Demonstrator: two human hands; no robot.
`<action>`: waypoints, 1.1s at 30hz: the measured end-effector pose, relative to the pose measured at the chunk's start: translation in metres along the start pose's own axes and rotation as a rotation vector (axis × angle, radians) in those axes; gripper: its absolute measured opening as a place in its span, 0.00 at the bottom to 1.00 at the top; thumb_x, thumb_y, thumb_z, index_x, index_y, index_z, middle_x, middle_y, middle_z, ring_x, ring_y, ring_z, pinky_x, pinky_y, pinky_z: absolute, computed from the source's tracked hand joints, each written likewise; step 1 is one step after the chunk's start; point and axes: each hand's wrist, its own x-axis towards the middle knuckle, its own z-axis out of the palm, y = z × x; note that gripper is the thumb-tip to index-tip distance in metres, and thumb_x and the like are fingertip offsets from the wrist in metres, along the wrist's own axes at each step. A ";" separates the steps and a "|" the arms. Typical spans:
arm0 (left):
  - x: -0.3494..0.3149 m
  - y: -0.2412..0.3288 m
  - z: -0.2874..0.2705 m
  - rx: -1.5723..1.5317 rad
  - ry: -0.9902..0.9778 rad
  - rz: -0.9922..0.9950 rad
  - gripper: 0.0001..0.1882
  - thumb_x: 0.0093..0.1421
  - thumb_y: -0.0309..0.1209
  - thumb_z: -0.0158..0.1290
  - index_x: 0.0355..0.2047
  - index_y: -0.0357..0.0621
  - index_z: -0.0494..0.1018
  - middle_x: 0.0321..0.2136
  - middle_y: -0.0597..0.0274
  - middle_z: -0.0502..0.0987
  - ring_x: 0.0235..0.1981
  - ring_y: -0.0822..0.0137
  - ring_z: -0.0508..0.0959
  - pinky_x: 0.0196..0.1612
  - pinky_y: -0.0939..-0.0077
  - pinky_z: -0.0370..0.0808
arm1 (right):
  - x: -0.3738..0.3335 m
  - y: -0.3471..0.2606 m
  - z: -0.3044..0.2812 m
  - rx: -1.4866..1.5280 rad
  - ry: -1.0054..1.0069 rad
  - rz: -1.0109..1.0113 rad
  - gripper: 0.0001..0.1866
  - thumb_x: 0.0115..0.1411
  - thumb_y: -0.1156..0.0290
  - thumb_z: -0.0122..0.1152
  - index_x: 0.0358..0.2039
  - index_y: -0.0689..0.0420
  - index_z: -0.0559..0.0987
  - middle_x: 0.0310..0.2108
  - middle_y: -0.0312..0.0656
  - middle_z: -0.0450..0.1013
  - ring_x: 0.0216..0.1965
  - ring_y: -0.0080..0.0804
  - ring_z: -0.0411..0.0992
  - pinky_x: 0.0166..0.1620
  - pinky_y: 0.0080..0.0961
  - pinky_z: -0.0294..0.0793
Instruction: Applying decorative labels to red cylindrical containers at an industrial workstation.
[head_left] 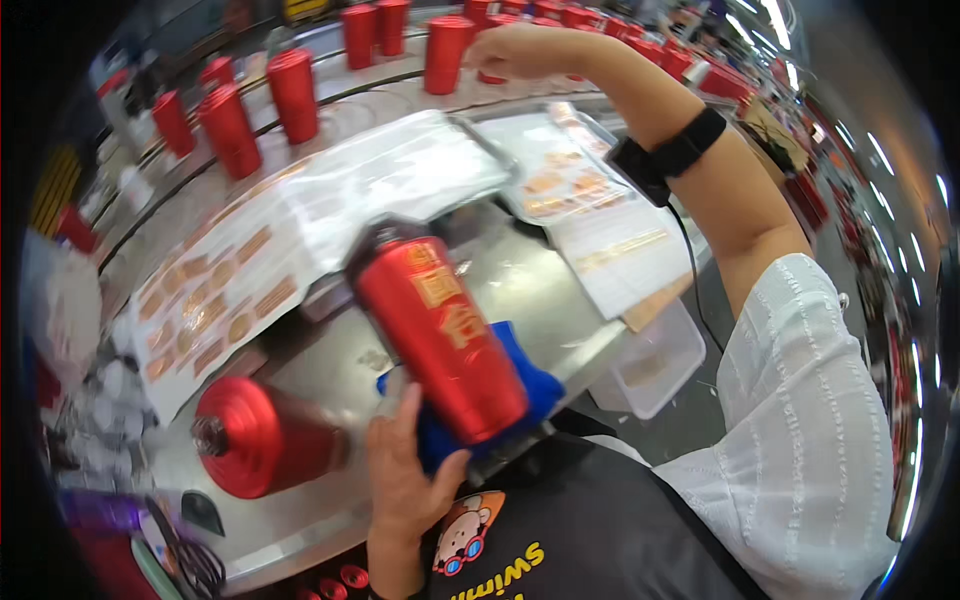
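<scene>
- While a patterned sheet (200, 300) spreads across the left of the metal tabletop (520, 270), a red container (270, 440) rests below it; handling is best kept clear of both.
- At centre, the left hand (405, 480) shows thumb and fingers spread at the lower end of a red cup (440, 335); whether it bears any weight cannot be told.
- Tilted over a blue cloth (545, 390), that cup shows its gold lettering; a palm cupped behind its end would likely prevent rolling, fingertips off the gold.
- Across the work area, the right hand (515, 52), loosely curled, reaches beside a far cup (447, 60); blur hides any contact. A hold around the body, not the rim, seems surest.
- Farther right, a cable (690, 243) hangs below a black armband (690, 142); a raised elbow should keep it off the papers.
</scene>
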 end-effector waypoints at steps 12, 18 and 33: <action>-0.019 -0.002 0.019 -0.220 0.099 -0.171 0.45 0.56 0.45 0.53 0.65 0.34 0.47 0.62 0.46 0.54 0.62 0.53 0.59 0.63 0.61 0.56 | -0.407 0.174 0.127 0.051 -0.210 1.243 0.32 0.55 0.72 0.50 0.63 0.56 0.62 0.58 0.54 0.65 0.60 0.47 0.62 0.60 0.35 0.63; -0.011 0.035 0.035 -0.047 0.126 -0.238 0.54 0.56 0.55 0.54 0.67 0.32 0.37 0.66 0.39 0.45 0.65 0.49 0.53 0.64 0.56 0.52 | -0.370 0.247 0.167 0.175 -0.134 1.120 0.32 0.57 0.75 0.48 0.64 0.60 0.58 0.59 0.57 0.63 0.59 0.50 0.62 0.61 0.35 0.62; 0.034 0.003 0.086 -0.018 0.294 -0.331 0.50 0.55 0.52 0.57 0.65 0.32 0.46 0.60 0.43 0.57 0.60 0.50 0.61 0.61 0.58 0.59 | -0.327 0.386 0.279 0.170 -0.280 1.343 0.29 0.61 0.76 0.40 0.64 0.58 0.55 0.59 0.57 0.63 0.60 0.50 0.63 0.60 0.42 0.63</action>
